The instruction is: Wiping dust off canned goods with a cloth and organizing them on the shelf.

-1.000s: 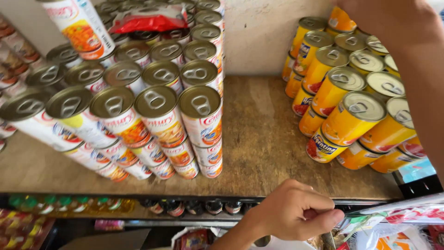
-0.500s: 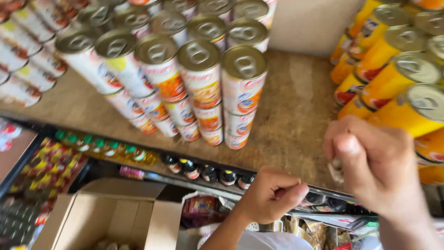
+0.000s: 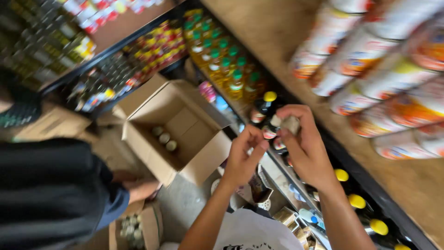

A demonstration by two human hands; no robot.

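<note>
Grip: right hand (image 3: 307, 150) pinches a small pale scrap (image 3: 290, 124) at its fingertips; left hand (image 3: 243, 155) is curled, fingers together, tips just beside it, holding nothing that shows.
Scrap: blurred; looks light and soft, best pinched at an edge.
Where: in front of the shelf (image 3: 277, 28), above the open box (image 3: 178, 132).
Around: cans (image 3: 370, 78) stacked on the shelf; bottles (image 3: 222, 65) below it.
In the way: another person's sleeve (image 3: 55, 194) left of the box.

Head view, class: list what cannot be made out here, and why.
- Small pale object pinched by right hand: kind unclear, fingers cover it.
- Left hand: contents hidden, curled.
- Stacked cans: labels motion-blurred.
- Cardboard box cans: too small.
- Another person's sleeve: cut off by the edge.
</note>
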